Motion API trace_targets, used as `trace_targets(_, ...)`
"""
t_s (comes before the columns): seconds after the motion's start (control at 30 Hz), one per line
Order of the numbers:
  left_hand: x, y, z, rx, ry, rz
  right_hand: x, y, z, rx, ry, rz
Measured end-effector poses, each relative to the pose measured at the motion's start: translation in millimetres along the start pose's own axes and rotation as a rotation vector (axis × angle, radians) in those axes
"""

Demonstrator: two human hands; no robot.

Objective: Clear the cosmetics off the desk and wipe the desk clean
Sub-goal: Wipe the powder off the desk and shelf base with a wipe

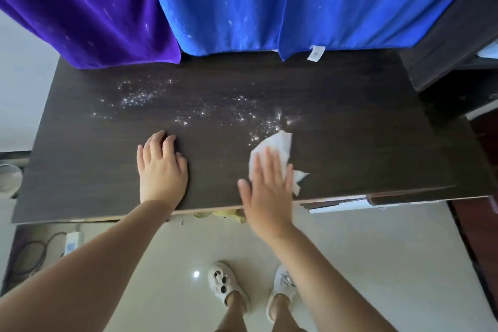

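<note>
Right hand [265, 191] flat, fingers straight, pressing crumpled white wipe [275, 152] onto dark wood-grain desk [363, 143] near front edge; left hand [161, 167] rests palm-down, fingers slightly bent, holding nothing; glittery white specks [204, 108] scattered across desk centre.

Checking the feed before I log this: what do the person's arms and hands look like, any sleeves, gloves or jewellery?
Both forearms are bare with no sleeves in view. The left hand and right hand wear no gloves, and no rings, watch or bracelet show. Nails look short and unpainted.
</note>
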State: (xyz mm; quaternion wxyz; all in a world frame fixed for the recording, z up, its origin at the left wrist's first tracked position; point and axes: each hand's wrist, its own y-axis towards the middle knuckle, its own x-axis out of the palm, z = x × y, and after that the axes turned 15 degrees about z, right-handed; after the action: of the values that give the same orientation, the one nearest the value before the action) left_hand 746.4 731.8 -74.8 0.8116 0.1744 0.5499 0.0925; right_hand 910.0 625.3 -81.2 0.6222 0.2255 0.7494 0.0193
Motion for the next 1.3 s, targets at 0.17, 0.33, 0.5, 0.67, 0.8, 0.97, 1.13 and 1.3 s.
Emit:
trace_targets(0.17, -0.9, 2.1, 0.8, -0.015, 0.008, -0.01, -3.8, -1.4, -23.0, -0.555, 0.223, -0.223)
trace_targets(0.33, -0.5, 0.0, 3.0, -0.014, 0.016, -0.023, -18.2, 51.1, 129.4, 0.108, -0.12, -0.032)
trace_targets(0.5, -0.9, 1.2, 3.2, -0.024, 0.035, -0.04, -8.5, 99.4, 126.1, 0.604, -0.176, -0.103)
trace_targets(0.67, -0.1, 0.8, 4.5, -0.021, 0.044, -0.036, 19.5, 61.2, -21.5, -0.336, 0.119, -0.182)
trace_targets(0.8, -0.8, 1.1, 3.4, -0.022, 0.047, -0.034, -3.1, 64.1, 4.1, -0.6, 0.324, -0.266)
trace_targets(0.97, -2.9, 1.5, 4.7, -0.01, 0.049, -0.04, -13.3, 100.9, 144.2, 0.188, -0.062, -0.042)
trace_targets(1.13, -3.3, 1.5, 4.8, -0.004, 0.052, -0.055, 16.5, 117.2, 66.2, 0.251, -0.129, -0.033)
trace_targets(1.3, -2.5, 2.0, 3.6, -0.024, 0.044, -0.064, 13.6, 68.3, -45.1, -0.549, 0.276, -0.318)
